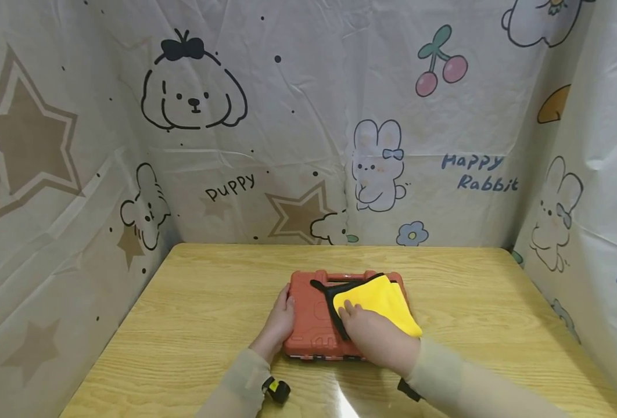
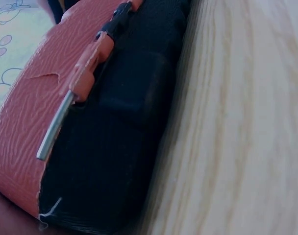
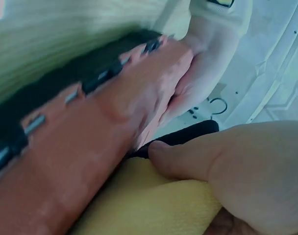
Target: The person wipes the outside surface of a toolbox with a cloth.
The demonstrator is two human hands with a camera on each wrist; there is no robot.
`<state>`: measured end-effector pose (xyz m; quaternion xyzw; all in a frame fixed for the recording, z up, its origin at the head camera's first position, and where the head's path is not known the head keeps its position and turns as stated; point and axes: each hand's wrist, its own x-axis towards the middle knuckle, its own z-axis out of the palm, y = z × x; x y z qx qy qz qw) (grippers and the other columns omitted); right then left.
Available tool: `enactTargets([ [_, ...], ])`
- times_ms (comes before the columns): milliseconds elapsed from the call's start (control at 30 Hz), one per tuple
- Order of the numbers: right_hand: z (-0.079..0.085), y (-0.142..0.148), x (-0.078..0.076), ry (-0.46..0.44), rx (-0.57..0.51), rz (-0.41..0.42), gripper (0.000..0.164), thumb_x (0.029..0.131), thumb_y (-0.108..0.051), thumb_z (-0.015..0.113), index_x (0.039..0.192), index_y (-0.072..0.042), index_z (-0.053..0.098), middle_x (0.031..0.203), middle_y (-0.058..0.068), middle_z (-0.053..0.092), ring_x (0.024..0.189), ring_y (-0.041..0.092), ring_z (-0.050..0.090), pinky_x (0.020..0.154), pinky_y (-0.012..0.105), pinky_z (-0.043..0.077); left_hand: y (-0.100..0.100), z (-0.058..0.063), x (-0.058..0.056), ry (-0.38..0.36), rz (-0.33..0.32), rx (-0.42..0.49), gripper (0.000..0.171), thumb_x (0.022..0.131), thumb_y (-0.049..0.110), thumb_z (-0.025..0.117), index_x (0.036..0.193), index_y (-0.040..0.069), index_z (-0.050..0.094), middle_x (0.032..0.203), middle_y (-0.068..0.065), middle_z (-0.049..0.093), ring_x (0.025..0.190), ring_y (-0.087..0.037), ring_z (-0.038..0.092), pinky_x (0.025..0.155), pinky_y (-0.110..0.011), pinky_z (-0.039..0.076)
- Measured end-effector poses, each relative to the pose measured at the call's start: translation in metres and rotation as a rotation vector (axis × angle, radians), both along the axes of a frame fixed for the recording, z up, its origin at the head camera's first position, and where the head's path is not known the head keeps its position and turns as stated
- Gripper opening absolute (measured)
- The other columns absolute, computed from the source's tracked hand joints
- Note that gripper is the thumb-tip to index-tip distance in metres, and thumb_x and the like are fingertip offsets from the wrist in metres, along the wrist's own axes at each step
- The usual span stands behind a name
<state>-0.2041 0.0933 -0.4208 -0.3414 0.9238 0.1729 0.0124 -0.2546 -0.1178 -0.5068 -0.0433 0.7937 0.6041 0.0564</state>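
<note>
While the left hand (image 1: 277, 322) holds the left end of a hard red case (image 1: 307, 307), the right hand (image 1: 376, 337) lies on a soft yellow cloth (image 1: 379, 299) with black trim, draped over the lid; whether its fingers pinch or only press, I cannot tell. The rectangular case lies flat on the wood-grained tabletop (image 1: 198, 307), short of the far edge and between the side edges. The left wrist view adds leathery grain, a silvery hinge pin (image 2: 56, 126) and a pale thread (image 2: 52, 210); the right wrist view, the thumb against the folded cloth.
</note>
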Motion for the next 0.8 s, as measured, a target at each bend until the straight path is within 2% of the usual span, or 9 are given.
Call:
enactTargets([
  [100, 0.001, 0.001, 0.008, 0.017, 0.033, 0.026, 0.055, 0.093, -0.021, 0.078, 0.143, -0.008, 0.061, 0.143, 0.011, 0.064, 0.123, 0.022, 0.067, 0.087, 0.025, 0.061, 0.000, 0.001, 0.000, -0.008, -0.002, 0.001, 0.055, 0.115, 0.021, 0.026, 0.165, 0.004, 0.013, 0.169, -0.028, 0.017, 0.156, -0.048, 0.015, 0.125, -0.065, 0.017],
  [233, -0.001, 0.002, 0.016, 0.050, 0.078, 0.071, 0.043, 0.101, -0.019, 0.067, 0.142, -0.010, 0.063, 0.142, 0.008, 0.064, 0.121, 0.018, 0.069, 0.082, 0.020, 0.060, -0.001, 0.000, 0.001, -0.014, -0.003, -0.002, 0.055, 0.115, 0.022, 0.026, 0.165, 0.005, 0.013, 0.169, -0.028, 0.017, 0.156, -0.048, 0.015, 0.125, -0.065, 0.017],
  [500, -0.003, 0.002, 0.026, 0.071, 0.097, 0.113, 0.039, 0.102, -0.018, 0.066, 0.140, -0.011, 0.064, 0.141, 0.007, 0.066, 0.120, 0.016, 0.069, 0.089, 0.021, 0.059, -0.003, -0.002, -0.001, -0.012, 0.000, -0.014, 0.055, 0.115, 0.022, 0.025, 0.166, 0.005, 0.013, 0.169, -0.027, 0.016, 0.156, -0.047, 0.014, 0.125, -0.064, 0.016],
  [667, -0.003, 0.005, 0.035, 0.148, 0.180, 0.158, 0.039, 0.103, -0.021, 0.065, 0.142, -0.015, 0.064, 0.142, 0.004, 0.064, 0.120, 0.014, 0.068, 0.091, 0.019, 0.058, -0.002, -0.002, -0.001, -0.009, 0.001, -0.014, 0.055, 0.115, 0.022, 0.025, 0.165, 0.004, 0.013, 0.169, -0.027, 0.017, 0.156, -0.047, 0.014, 0.125, -0.064, 0.016],
  [800, -0.005, 0.008, 0.043, 0.149, 0.117, 0.135, 0.038, 0.102, -0.018, 0.065, 0.140, -0.013, 0.065, 0.141, 0.006, 0.065, 0.119, 0.016, 0.069, 0.086, 0.019, 0.059, -0.001, -0.002, -0.002, 0.003, -0.001, -0.022, 0.055, 0.115, 0.021, 0.026, 0.165, 0.004, 0.014, 0.168, -0.028, 0.018, 0.155, -0.048, 0.015, 0.125, -0.065, 0.017],
])
